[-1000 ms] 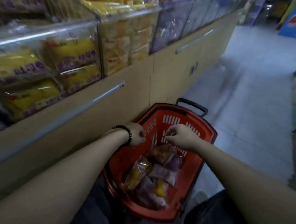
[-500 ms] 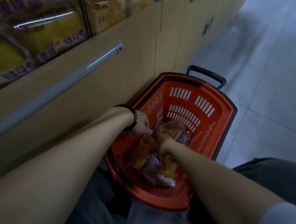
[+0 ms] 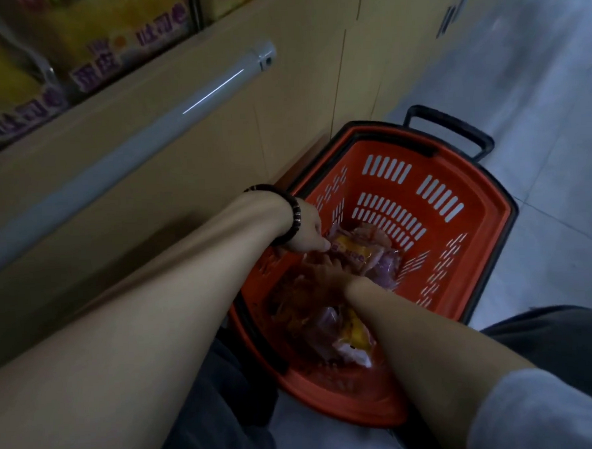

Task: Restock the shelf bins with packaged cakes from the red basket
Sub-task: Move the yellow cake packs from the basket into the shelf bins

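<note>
**Both hands down in the basket**

My bare forearms reach forward and down into the red slotted plastic basket [image 3: 477, 249], which stands on the grey tiled floor [image 3: 539, 108] beside the beige cabinet [image 3: 297, 87] under the clear shelf bins [image 3: 72, 47]. Clear-wrapped yellow and purple packaged cakes [image 3: 354, 252] lie heaped inside. My left hand [image 3: 308, 230], with a black beaded bracelet [image 3: 291, 217] at the wrist, touches the top packet, fingers hidden. My right hand [image 3: 328, 274] sits blurred among the packets. I cannot tell whether either hand grips.
</note>
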